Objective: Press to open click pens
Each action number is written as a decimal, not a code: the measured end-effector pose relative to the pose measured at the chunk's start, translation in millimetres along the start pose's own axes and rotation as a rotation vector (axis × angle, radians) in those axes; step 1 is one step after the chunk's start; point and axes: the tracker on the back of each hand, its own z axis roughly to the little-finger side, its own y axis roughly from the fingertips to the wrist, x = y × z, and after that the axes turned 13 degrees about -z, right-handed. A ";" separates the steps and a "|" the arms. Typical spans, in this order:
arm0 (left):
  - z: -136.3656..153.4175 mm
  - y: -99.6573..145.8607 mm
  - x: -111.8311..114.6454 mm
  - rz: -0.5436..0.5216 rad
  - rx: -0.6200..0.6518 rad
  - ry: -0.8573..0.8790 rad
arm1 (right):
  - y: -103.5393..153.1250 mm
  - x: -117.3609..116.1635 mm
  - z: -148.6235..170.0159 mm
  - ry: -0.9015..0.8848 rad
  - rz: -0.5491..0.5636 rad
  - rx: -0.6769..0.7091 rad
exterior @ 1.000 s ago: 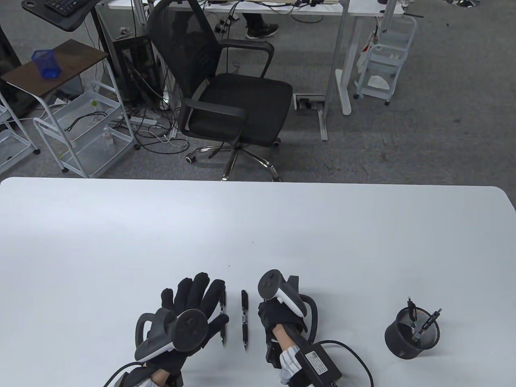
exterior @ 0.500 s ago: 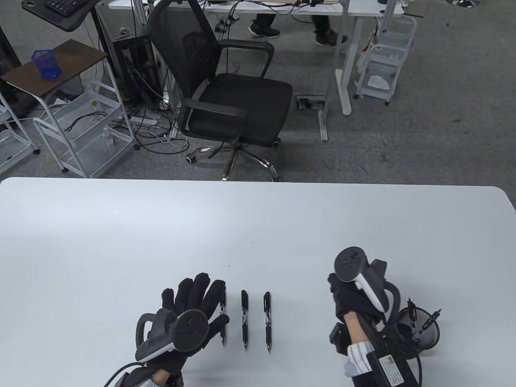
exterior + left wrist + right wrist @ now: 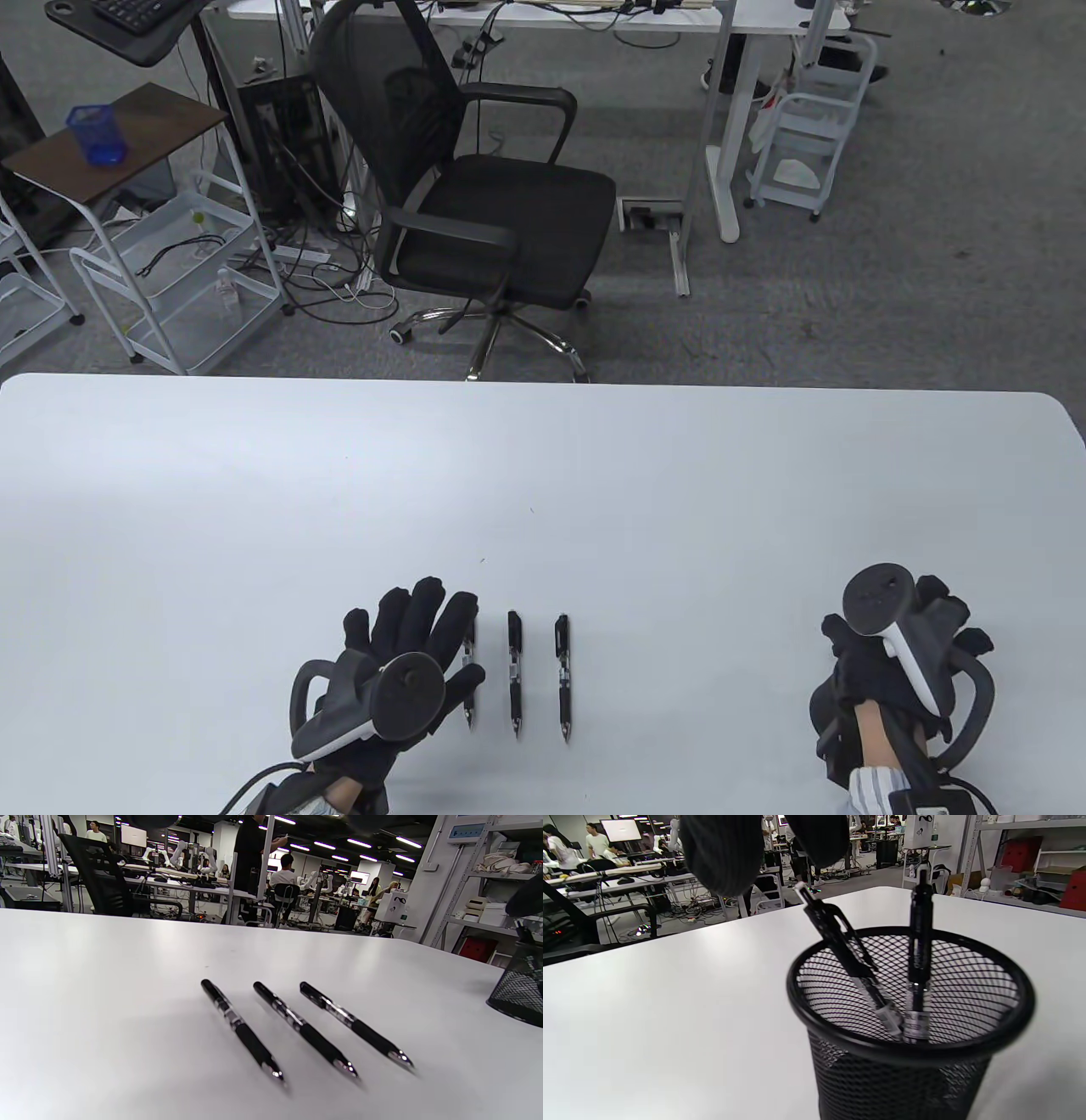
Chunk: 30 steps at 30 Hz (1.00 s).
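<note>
Three black click pens lie side by side near the table's front edge, tips toward me: left pen point(image 3: 469, 679), middle pen point(image 3: 514, 675), right pen point(image 3: 562, 679). The left wrist view shows them too point(image 3: 303, 1029). My left hand point(image 3: 416, 620) rests flat with fingers spread, touching the left pen's side. My right hand point(image 3: 925, 628) hovers over the black mesh pen cup point(image 3: 882, 1086), hiding most of it in the table view. Two more pens point(image 3: 840, 938) point(image 3: 918, 955) stand in the cup. My right fingertips point(image 3: 725, 853) hang just above them, holding nothing.
The white table point(image 3: 543, 475) stretches wide behind the pens. A black office chair point(image 3: 484, 195) stands beyond its far edge. The mesh cup shows at the right edge of the left wrist view point(image 3: 517, 993).
My right hand left the third pen lying beside the other two and moved right, to above the pen cup. My left hand has stayed in place.
</note>
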 end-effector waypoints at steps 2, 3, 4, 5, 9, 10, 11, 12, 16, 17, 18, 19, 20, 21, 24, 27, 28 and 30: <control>0.1 -0.1 -0.2 0.000 0.000 0.000 | -0.9 -2.2 0.6 0.019 0.006 -0.006; 0.1 -0.1 -0.3 0.000 -0.001 0.001 | -1.5 -3.4 0.6 0.024 0.004 -0.010; 0.3 -0.1 -0.4 -0.001 -0.001 0.001 | -1.8 -4.3 0.6 0.031 0.002 -0.015; 0.3 -0.2 -0.6 -0.001 -0.001 0.002 | -2.4 -5.3 0.6 0.038 -0.003 -0.020; 0.7 -0.1 -0.9 -0.006 -0.001 0.007 | -5.0 -9.3 1.6 0.050 0.010 -0.032; 0.7 -0.1 -1.1 -0.006 -0.001 0.007 | -5.5 -9.7 1.9 0.048 0.011 -0.032; 0.9 -0.1 -1.1 -0.007 -0.001 0.008 | -6.7 -10.5 2.7 0.044 0.005 -0.035; 1.0 -0.1 -1.2 -0.008 -0.001 0.009 | -7.3 -10.9 3.2 0.041 0.002 -0.037; 1.3 -0.2 -1.3 -0.008 -0.002 0.009 | -9.8 -13.0 5.4 0.031 -0.011 -0.038; 1.3 -0.1 -1.4 -0.007 -0.002 0.009 | -10.5 -13.6 5.8 0.031 -0.012 -0.039; 1.2 -0.2 -1.3 -0.007 -0.002 0.009 | -11.1 -14.3 6.1 0.031 -0.016 -0.040; 1.1 0.0 -1.5 -0.006 -0.002 0.008 | -11.7 -15.0 6.6 0.030 -0.021 -0.040; 1.0 0.1 -1.5 -0.006 -0.001 0.008 | -12.2 -15.4 7.0 0.026 -0.021 -0.040; 0.9 0.1 -1.6 -0.007 -0.001 0.008 | -12.6 -15.7 7.4 0.020 -0.025 -0.039; 1.0 0.2 -1.7 -0.008 -0.001 0.007 | -13.6 -16.1 8.4 0.007 -0.031 -0.036; 1.1 0.3 -1.9 -0.008 -0.002 0.007 | -13.2 -15.7 9.1 0.006 -0.029 -0.038; 1.0 0.3 -1.9 -0.008 -0.002 0.007 | -13.3 -15.8 9.5 0.003 -0.029 -0.037; 1.0 0.3 -1.9 -0.008 -0.002 0.007 | -13.0 -15.9 10.0 -0.004 -0.025 -0.037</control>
